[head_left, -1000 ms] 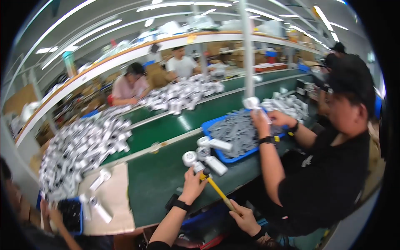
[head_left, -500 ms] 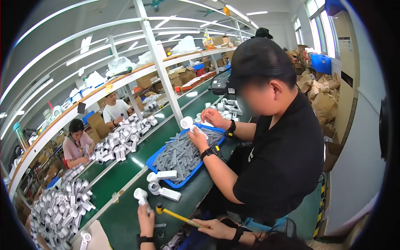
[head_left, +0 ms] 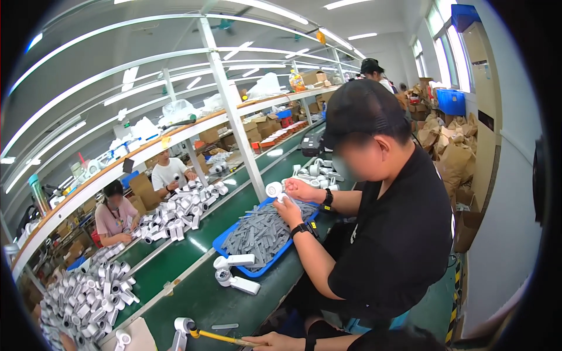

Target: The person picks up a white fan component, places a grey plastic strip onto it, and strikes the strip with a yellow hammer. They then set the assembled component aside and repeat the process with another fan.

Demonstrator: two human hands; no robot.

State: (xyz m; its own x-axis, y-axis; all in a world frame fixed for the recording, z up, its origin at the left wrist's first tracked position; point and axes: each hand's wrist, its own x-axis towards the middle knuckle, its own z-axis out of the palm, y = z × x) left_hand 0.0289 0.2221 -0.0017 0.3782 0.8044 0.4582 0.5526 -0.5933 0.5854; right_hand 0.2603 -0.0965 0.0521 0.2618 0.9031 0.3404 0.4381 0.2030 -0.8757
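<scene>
Our right hand (head_left: pixel 275 341) is clamped on a yellow-handled tool (head_left: pixel 219 336), its tip touching a white plastic part (head_left: pixel 182 327) on the green table (head_left: pixel 193 292). Our left hand is out of view. Unsteadied, the part could tip or skid.

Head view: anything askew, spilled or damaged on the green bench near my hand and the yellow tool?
Nothing stands out. The right hand holds the yellow-handled tool against a white part; grey strips lie heaped inside the blue tray, none spilled. The left hand is out of view.
</scene>
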